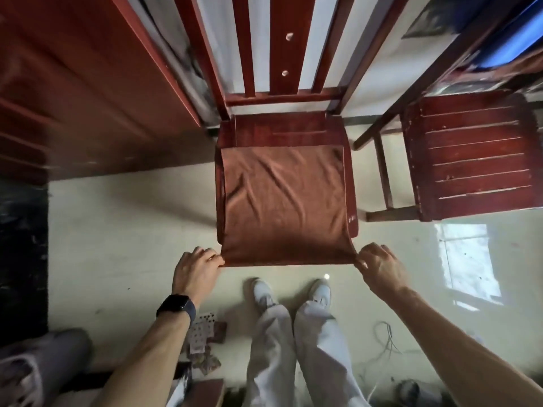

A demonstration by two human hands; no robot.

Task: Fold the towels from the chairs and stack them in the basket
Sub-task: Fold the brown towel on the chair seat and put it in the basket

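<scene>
A brown towel (282, 201) lies spread over the seat of a red wooden chair (282, 127) in the middle of the view, wrinkled, its near edge pulled past the seat's front. My left hand (197, 268) pinches the towel's near left corner. My right hand (379, 265) pinches the near right corner. The edge between the two hands is stretched taut. No basket is in view.
A second red slatted chair (473, 154) stands to the right with a bare seat. A red cabinet (88, 83) fills the left. My legs and white shoes (264, 295) stand on the pale floor. Cables (388, 339) and scattered clutter (205, 342) lie near my feet.
</scene>
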